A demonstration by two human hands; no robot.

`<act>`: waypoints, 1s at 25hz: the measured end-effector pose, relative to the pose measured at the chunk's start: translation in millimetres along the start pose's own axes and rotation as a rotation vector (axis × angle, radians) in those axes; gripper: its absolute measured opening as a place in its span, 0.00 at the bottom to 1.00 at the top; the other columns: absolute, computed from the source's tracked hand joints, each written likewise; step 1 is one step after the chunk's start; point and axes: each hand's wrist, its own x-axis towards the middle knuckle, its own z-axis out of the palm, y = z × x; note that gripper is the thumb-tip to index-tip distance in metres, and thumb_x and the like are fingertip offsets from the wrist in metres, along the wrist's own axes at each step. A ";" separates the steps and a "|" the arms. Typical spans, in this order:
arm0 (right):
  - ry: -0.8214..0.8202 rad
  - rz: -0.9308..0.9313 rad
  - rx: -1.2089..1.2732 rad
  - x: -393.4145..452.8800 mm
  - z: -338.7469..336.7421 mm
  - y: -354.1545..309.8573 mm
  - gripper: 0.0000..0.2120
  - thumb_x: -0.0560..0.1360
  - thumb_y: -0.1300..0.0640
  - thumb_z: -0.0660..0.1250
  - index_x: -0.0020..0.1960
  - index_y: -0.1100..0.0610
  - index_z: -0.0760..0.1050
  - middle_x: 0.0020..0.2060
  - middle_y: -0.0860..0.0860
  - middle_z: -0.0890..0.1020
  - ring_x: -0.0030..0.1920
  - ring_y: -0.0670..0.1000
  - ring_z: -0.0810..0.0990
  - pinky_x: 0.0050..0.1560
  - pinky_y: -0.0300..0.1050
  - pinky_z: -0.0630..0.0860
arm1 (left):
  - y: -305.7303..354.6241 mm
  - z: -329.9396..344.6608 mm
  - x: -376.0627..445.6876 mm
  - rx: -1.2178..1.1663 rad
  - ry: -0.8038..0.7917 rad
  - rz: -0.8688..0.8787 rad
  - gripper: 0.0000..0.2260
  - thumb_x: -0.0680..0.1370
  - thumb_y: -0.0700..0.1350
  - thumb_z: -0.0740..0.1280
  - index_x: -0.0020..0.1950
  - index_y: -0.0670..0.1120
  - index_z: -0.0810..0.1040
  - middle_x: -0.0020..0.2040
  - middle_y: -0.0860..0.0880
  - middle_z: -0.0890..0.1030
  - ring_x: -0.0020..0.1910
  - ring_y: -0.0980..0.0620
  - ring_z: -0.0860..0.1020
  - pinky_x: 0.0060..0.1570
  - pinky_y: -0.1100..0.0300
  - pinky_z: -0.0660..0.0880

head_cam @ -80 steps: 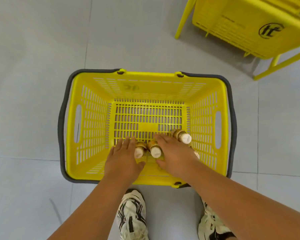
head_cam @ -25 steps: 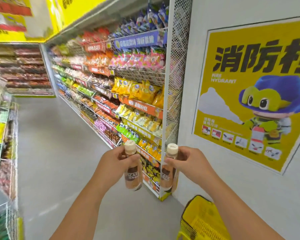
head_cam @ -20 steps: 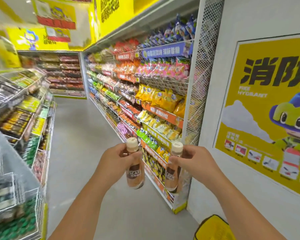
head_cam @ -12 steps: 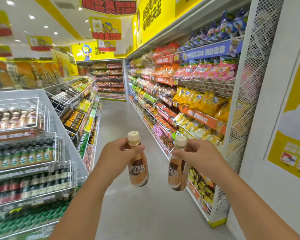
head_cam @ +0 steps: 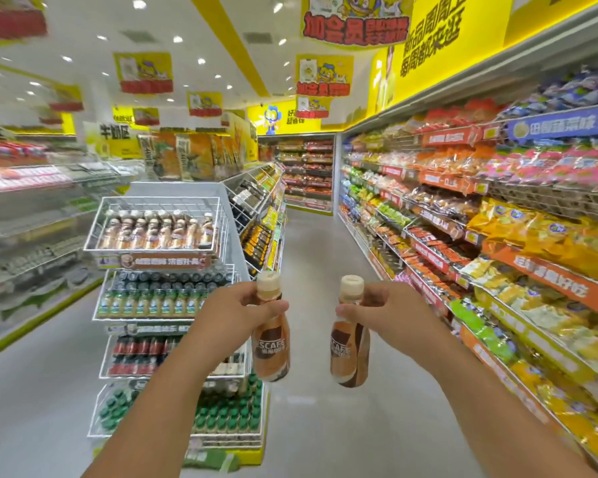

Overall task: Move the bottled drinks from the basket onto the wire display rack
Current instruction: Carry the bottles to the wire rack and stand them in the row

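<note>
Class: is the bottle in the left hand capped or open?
Capped: a cream cap tops the bottle that the left hand grips.

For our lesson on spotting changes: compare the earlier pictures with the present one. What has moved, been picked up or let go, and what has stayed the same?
Both hands left the yellow plastic basket, each lifting out one brown coffee bottle with a cream cap. The view swung left from the poster wall to the white wire display rack. Unchanged lately: left hand grips one bottle, right hand the other, both upright.

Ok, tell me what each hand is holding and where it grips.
Left hand pinches one coffee bottle at its neck, just under the cap; right hand holds a second coffee bottle the same way.
</note>
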 end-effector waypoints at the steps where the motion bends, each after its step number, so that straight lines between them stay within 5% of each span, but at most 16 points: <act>1: -0.016 -0.020 0.012 18.8 28.8 -13.9 0.05 0.71 0.46 0.78 0.43 0.46 0.86 0.35 0.45 0.85 0.32 0.40 0.78 0.35 0.37 0.70 | -14.1 -27.0 11.1 0.002 0.018 -0.007 0.08 0.73 0.56 0.77 0.49 0.56 0.86 0.44 0.60 0.86 0.45 0.58 0.83 0.42 0.60 0.77; 4: -0.057 -0.104 0.076 72.7 110.2 -52.5 0.07 0.71 0.46 0.78 0.43 0.49 0.86 0.38 0.50 0.86 0.34 0.44 0.78 0.37 0.42 0.70 | -54.4 -103.9 44.0 0.017 0.080 -0.023 0.10 0.72 0.57 0.78 0.50 0.57 0.86 0.46 0.59 0.87 0.47 0.57 0.84 0.48 0.56 0.81; 10: -0.147 -0.155 0.111 167.2 214.6 -107.9 0.08 0.71 0.46 0.78 0.44 0.50 0.86 0.37 0.48 0.87 0.35 0.44 0.80 0.35 0.37 0.72 | -106.0 -205.4 110.4 0.021 0.189 -0.081 0.09 0.73 0.56 0.78 0.51 0.56 0.86 0.45 0.60 0.87 0.47 0.57 0.84 0.41 0.61 0.77; 14: -0.187 -0.194 0.123 241.2 262.9 -108.2 0.08 0.71 0.45 0.79 0.42 0.48 0.86 0.39 0.53 0.87 0.36 0.47 0.78 0.38 0.43 0.72 | -140.6 -225.2 169.7 0.014 0.224 -0.082 0.09 0.74 0.55 0.77 0.51 0.56 0.85 0.46 0.60 0.87 0.47 0.59 0.83 0.40 0.63 0.76; 19: -0.252 -0.230 0.102 355.7 304.9 -92.4 0.11 0.71 0.45 0.78 0.37 0.50 0.83 0.29 0.46 0.82 0.30 0.45 0.74 0.30 0.34 0.69 | -171.7 -235.6 267.1 0.034 0.273 -0.101 0.09 0.74 0.54 0.77 0.52 0.54 0.85 0.47 0.57 0.87 0.48 0.58 0.83 0.40 0.64 0.76; 23: -0.258 -0.267 0.062 443.7 331.8 -88.3 0.17 0.70 0.42 0.78 0.42 0.57 0.82 0.36 0.56 0.84 0.33 0.49 0.77 0.36 0.46 0.72 | -188.9 -249.6 346.9 0.059 0.324 -0.111 0.08 0.74 0.53 0.77 0.49 0.53 0.86 0.45 0.57 0.87 0.47 0.57 0.83 0.41 0.62 0.77; 25: -0.246 -0.279 0.055 481.4 341.2 -91.2 0.11 0.71 0.44 0.78 0.42 0.52 0.84 0.37 0.50 0.86 0.35 0.47 0.81 0.38 0.45 0.74 | -198.7 -257.8 384.9 0.047 0.332 -0.112 0.07 0.74 0.53 0.77 0.48 0.53 0.86 0.44 0.58 0.87 0.46 0.57 0.84 0.41 0.61 0.77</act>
